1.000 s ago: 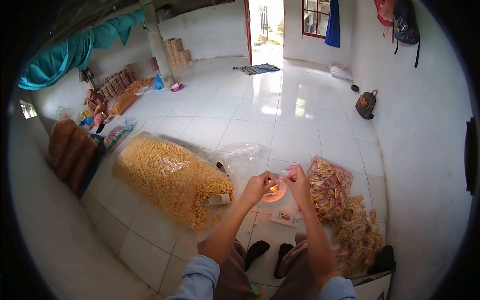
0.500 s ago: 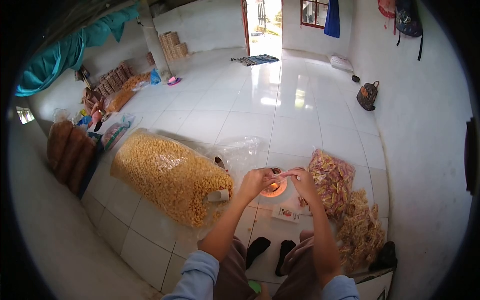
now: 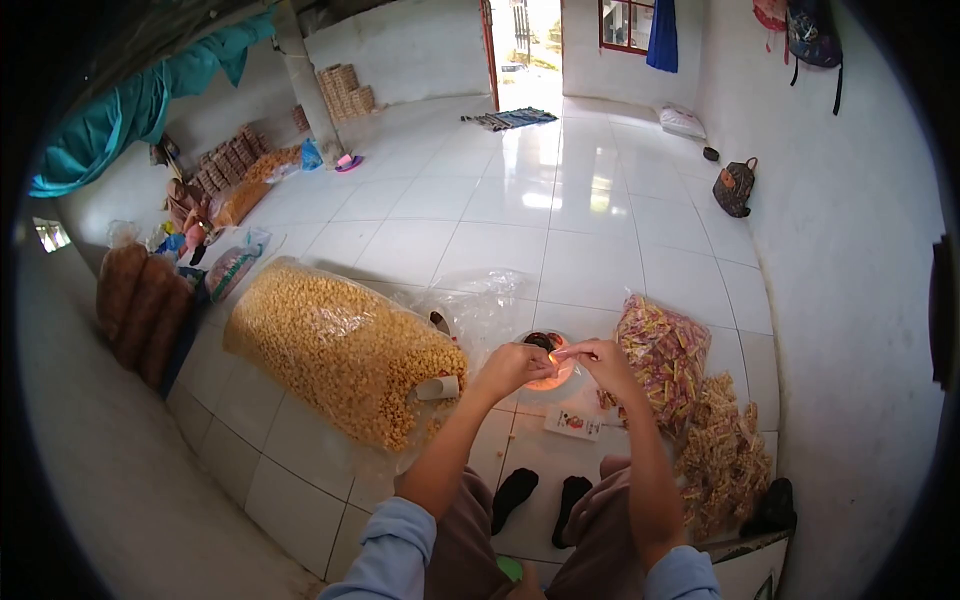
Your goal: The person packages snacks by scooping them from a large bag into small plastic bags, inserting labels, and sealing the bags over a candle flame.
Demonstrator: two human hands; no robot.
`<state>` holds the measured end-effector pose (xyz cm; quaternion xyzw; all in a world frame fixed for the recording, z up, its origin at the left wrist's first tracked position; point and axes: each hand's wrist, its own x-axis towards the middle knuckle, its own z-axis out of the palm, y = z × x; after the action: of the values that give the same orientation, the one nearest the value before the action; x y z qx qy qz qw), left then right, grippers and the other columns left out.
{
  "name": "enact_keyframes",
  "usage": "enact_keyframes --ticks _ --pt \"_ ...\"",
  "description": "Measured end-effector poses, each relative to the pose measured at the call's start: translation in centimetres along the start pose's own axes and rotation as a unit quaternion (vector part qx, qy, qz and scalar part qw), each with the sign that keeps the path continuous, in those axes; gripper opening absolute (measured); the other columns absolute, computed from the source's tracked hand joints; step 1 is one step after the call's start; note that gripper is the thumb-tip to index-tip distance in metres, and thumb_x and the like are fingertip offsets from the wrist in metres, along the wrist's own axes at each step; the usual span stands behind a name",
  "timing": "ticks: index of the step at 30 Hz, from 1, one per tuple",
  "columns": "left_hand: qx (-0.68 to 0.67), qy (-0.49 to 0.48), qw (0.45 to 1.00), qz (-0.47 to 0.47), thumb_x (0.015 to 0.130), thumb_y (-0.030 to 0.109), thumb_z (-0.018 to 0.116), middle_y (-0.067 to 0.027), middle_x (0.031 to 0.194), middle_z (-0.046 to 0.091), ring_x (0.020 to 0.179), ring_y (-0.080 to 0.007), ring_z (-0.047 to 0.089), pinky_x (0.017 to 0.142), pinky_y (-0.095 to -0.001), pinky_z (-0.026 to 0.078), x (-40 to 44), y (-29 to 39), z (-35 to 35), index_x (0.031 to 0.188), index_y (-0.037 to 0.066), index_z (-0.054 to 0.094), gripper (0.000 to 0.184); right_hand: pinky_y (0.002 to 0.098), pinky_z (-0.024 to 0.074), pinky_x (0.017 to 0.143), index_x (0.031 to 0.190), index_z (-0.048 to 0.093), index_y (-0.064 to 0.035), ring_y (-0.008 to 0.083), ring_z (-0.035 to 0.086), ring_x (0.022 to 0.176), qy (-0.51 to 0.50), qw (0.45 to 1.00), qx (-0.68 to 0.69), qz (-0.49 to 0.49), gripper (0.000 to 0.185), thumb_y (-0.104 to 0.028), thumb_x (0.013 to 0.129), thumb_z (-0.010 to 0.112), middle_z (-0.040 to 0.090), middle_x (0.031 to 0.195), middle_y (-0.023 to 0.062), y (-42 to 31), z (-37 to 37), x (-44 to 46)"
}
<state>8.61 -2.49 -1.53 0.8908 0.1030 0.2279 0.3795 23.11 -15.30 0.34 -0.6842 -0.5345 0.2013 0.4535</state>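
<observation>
My left hand (image 3: 517, 368) and my right hand (image 3: 600, 362) meet over a round dish (image 3: 543, 383) with an orange glow in it. Fingers of both hands are pinched together; what lies between them is too small to make out. Left of them lies a large clear bag of yellow snack pieces (image 3: 335, 345), with a white scoop or cup (image 3: 437, 388) at its mouth. To the right is a bag of pink and yellow packets (image 3: 662, 355), with a heap of small filled packets (image 3: 725, 455) below it. A white box (image 3: 573, 423) sits just below the dish.
Brown sacks (image 3: 140, 310) stand at the left wall. Another person (image 3: 187, 208) sits farther back, near stacked packs (image 3: 232, 160). A patterned backpack (image 3: 735, 187) rests by the right wall. A mat (image 3: 511, 119) lies before the doorway. Clear plastic (image 3: 485, 305) spreads beyond my hands.
Both hands have lowered slightly toward the glowing dish and stay close together. The pink strip seen between my fingers half a second ago is no longer distinct.
</observation>
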Motion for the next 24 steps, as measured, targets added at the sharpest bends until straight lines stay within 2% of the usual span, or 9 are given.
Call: enact_keyframes --ticks 4,6,11,14,16,19,21,22,24 --pt "0.039 0.003 0.999 0.031 0.068 0.017 0.070 -0.0074 0.070 0.063 0.057 -0.0193 0.057 0.055 -0.0284 0.045 0.1 -0.4 0.0 0.077 0.005 0.064 0.016 0.0251 0.0472 0.065 0.096 0.065 -0.0037 0.0133 0.061 0.069 -0.068 0.989 0.128 0.042 0.025 0.002 0.077 0.050 0.065 0.078 0.0094 1.4 -0.1 0.3" --pt "0.057 -0.020 0.998 0.003 0.068 0.020 0.069 -0.0083 0.072 0.063 0.063 -0.0225 0.060 0.057 -0.0306 0.047 0.1 -0.1 -0.5 0.079 0.007 0.065 0.017 0.0244 0.0477 0.065 0.096 0.065 -0.0029 0.0131 0.061 0.070 -0.057 0.990 0.119 0.049 0.023 0.002 0.077 0.052 0.065 0.079 0.0097 2.1 0.1 0.3" --pt "0.021 -0.042 0.999 0.015 0.067 0.017 0.070 -0.0077 0.073 0.063 0.062 -0.0209 0.059 0.057 -0.0285 0.046 0.0 -0.1 -0.5 0.079 0.006 0.065 0.017 0.0228 0.0484 0.068 0.097 0.064 -0.0015 0.0122 0.061 0.074 -0.060 0.992 0.102 0.040 0.021 -0.003 0.075 0.061 0.065 0.079 0.0097 1.7 0.2 0.1" --pt "0.015 -0.037 0.999 0.031 0.068 0.014 0.070 -0.0063 0.075 0.064 0.061 -0.0183 0.058 0.057 -0.0265 0.045 0.0 -1.2 -0.4 0.079 0.005 0.065 0.015 0.0227 0.0481 0.071 0.096 0.064 -0.0005 0.0127 0.061 0.077 -0.089 0.985 0.130 0.065 0.022 -0.005 0.075 0.064 0.065 0.081 0.0096 1.3 0.1 0.1" --pt "0.021 -0.036 0.999 0.032 0.068 0.014 0.070 -0.0060 0.076 0.064 0.062 -0.0177 0.058 0.058 -0.0260 0.045 0.0 -1.3 -0.5 0.079 0.005 0.065 0.014 0.0238 0.0482 0.072 0.097 0.063 0.0002 0.0132 0.061 0.079 -0.096 0.970 0.216 0.063 0.023 -0.004 0.074 0.064 0.065 0.084 0.0107 1.4 0.2 0.1" --pt "-0.002 -0.055 0.999 -0.003 0.070 0.013 0.069 -0.0042 0.075 0.064 0.065 -0.0134 0.058 0.060 -0.0246 0.045 0.0 -1.6 -1.2 0.083 0.006 0.065 0.015 0.0239 0.0482 0.073 0.100 0.061 0.0027 0.0146 0.061 0.081 -0.089 0.971 0.218 0.041 0.025 -0.002 0.075 0.062 0.064 0.090 0.0116 2.7 -0.2 0.7" --pt "-0.082 -0.035 0.993 -0.081 0.072 0.013 0.068 -0.0016 0.074 0.063 0.069 -0.0087 0.057 0.061 -0.0234 0.044 0.0 -2.1 -2.0 0.088 0.006 0.065 0.018 0.0244 0.0488 0.074 0.102 0.060 0.0047 0.0159 0.062 0.082 -0.080 0.964 0.251 0.042 0.026 -0.002 0.077 0.061 0.063 0.093 0.0124 2.6 -1.2 0.6" --pt "-0.129 0.010 0.989 -0.069 0.075 0.013 0.067 -0.0006 0.069 0.061 0.063 -0.0061 0.054 0.057 -0.0215 0.043 -0.3 -2.3 -2.0 0.084 0.004 0.063 0.014 0.0248 0.0494 0.076 0.103 0.058 0.0068 0.0171 0.062 0.083 -0.069 0.955 0.284 0.043 0.026 -0.003 0.078 0.060 0.062 0.096 0.0133 2.3 -1.6 0.4" --pt "-0.140 0.007 0.984 -0.106 0.076 0.013 0.067 -0.0005 0.065 0.061 0.059 -0.0056 0.053 0.054 -0.0211 0.042 -0.6 -2.5 -2.9 0.081 0.003 0.061 0.012 0.0268 0.0514 0.073 0.104 0.056 0.0085 0.0212 0.062 0.084 -0.059 0.954 0.291 0.045 0.026 -0.001 0.081 0.056 0.061 0.098 0.0159 2.3 -1.9 0.3"
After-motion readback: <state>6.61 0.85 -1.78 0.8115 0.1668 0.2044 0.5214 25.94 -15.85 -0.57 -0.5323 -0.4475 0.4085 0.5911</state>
